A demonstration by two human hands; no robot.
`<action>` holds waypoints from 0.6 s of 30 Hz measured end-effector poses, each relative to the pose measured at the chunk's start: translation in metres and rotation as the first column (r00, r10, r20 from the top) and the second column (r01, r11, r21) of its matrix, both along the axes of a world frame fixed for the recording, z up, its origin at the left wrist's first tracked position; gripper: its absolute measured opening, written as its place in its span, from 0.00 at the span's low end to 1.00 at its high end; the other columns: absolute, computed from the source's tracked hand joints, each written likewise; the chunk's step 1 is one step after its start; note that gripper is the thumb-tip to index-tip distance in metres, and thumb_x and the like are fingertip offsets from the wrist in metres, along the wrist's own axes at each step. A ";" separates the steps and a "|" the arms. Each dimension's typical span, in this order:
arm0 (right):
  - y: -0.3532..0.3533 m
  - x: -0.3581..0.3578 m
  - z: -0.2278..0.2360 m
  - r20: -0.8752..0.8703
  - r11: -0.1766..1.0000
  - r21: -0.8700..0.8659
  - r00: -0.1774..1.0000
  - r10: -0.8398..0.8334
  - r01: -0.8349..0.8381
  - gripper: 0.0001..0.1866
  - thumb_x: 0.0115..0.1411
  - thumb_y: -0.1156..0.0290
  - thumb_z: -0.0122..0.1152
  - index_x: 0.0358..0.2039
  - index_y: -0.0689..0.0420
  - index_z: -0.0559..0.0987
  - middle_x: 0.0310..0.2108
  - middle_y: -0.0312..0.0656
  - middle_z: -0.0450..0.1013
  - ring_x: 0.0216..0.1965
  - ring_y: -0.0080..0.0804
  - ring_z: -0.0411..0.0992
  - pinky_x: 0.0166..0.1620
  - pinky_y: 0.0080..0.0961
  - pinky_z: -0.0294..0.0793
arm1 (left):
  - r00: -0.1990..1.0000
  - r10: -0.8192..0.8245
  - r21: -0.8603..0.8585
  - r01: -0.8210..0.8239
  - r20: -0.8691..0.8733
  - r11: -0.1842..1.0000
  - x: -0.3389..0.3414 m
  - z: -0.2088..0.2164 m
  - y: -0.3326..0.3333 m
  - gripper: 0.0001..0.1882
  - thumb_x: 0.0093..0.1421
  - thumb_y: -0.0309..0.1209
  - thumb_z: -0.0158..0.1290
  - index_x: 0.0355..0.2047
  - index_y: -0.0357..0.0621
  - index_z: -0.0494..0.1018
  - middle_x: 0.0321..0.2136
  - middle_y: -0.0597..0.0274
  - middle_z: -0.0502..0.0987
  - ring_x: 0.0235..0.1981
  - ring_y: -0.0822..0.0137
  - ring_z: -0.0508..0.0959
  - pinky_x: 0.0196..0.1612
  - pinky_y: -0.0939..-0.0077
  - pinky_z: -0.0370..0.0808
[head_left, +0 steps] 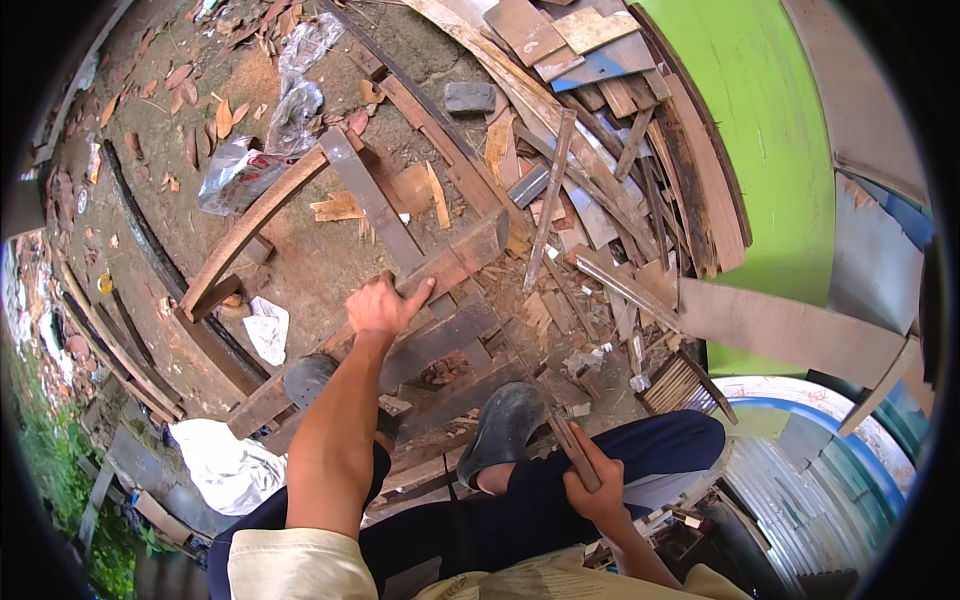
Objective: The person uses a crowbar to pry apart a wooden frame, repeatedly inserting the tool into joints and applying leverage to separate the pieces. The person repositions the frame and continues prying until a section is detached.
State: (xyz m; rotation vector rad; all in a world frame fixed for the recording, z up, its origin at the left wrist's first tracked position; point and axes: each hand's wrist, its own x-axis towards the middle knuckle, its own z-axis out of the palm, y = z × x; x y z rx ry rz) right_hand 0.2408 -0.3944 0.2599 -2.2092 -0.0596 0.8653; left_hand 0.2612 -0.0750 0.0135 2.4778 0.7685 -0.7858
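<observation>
My left hand is closed over the top of a reddish-brown wooden beam, its thumb lying along the wood. The beam runs slantwise over other planks, and my shoe-clad foot rests beside it. Low at the right, my right hand grips a short, flat brown wooden handle above my thigh. What lies at the far end of that handle is hard to make out. Two grey clogs are on my feet among the boards. A narrow plank reaches away from the beam to a curved wooden piece.
A heap of scrap boards lies at the far right beside a green panel. Plastic bags and dry leaves litter the ground at the far left. A white sack lies near my left leg, and a round blue-rimmed container stands at right.
</observation>
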 end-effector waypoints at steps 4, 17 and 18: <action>0.034 0.023 -0.069 0.125 0.998 0.029 0.991 0.048 -0.052 0.34 0.53 0.78 0.59 0.65 0.61 0.74 0.43 0.58 0.82 0.34 0.43 0.85 0.39 0.30 0.82 | 1.000 -0.024 0.009 0.024 0.017 1.000 0.007 -0.005 0.002 0.46 0.55 0.76 0.50 0.32 0.37 0.81 0.24 0.42 0.83 0.31 0.44 0.86 0.36 0.53 0.81; 0.006 0.019 0.011 -0.078 0.999 0.028 0.997 -0.019 0.021 0.35 0.51 0.81 0.56 0.64 0.66 0.74 0.48 0.59 0.81 0.46 0.46 0.84 0.49 0.29 0.82 | 0.998 -0.007 0.039 0.004 0.063 0.999 0.002 -0.003 -0.001 0.45 0.54 0.76 0.51 0.29 0.37 0.80 0.24 0.43 0.83 0.30 0.44 0.86 0.35 0.52 0.80; 0.019 0.027 -0.024 -0.005 0.999 0.037 1.000 0.026 -0.026 0.35 0.51 0.80 0.57 0.64 0.65 0.74 0.46 0.61 0.81 0.44 0.47 0.85 0.46 0.31 0.82 | 0.995 -0.005 0.050 0.000 0.095 0.999 0.000 -0.007 -0.001 0.45 0.54 0.76 0.51 0.29 0.37 0.80 0.24 0.43 0.83 0.30 0.44 0.86 0.35 0.52 0.80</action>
